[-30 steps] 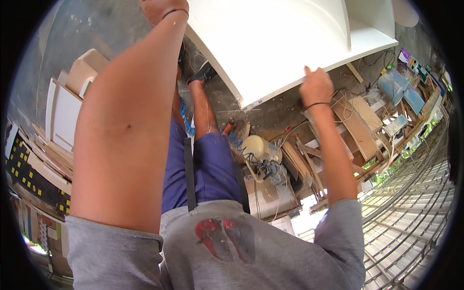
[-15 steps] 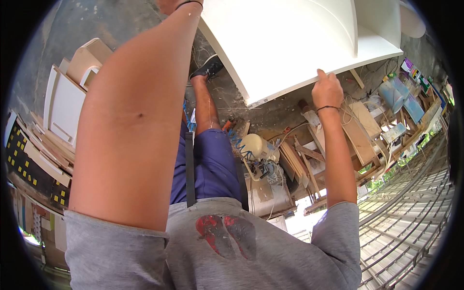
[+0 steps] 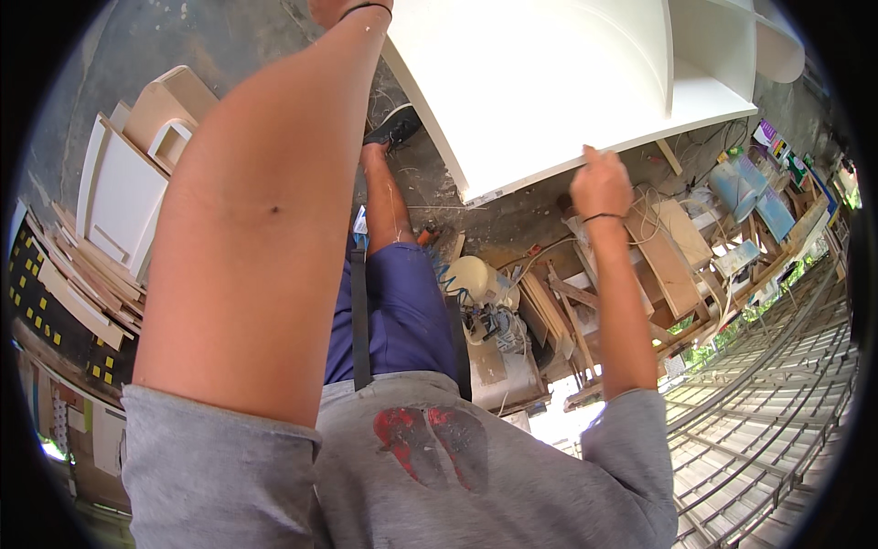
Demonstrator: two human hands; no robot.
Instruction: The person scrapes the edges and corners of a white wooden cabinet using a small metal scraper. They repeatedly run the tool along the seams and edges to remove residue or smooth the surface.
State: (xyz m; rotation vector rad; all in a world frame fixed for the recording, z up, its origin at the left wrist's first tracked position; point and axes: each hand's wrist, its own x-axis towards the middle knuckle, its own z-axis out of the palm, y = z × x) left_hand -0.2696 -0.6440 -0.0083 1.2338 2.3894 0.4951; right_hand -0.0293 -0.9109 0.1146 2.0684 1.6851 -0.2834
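A large white cabinet with a curved inner panel and side compartments fills the top of the view. At its near edge is my right hand, fingers curled and slightly blurred, one fingertip against the edge. Whatever lies inside that grasp, if anything, is hidden. My left arm stretches forward past the cabinet's left side. Only part of my left hand shows at the top border, beside the cabinet's far left; its fingers are out of sight.
Beneath the cabinet's near edge stand a cream tank with hoses and a bench of wooden boards. Painted cans sit at the right. White and wooden panels lean at the left. Cables run across the concrete floor.
My right hand has slid left along the cabinet's near edge. My left hand has shifted slightly right, and the whole view has moved a little.
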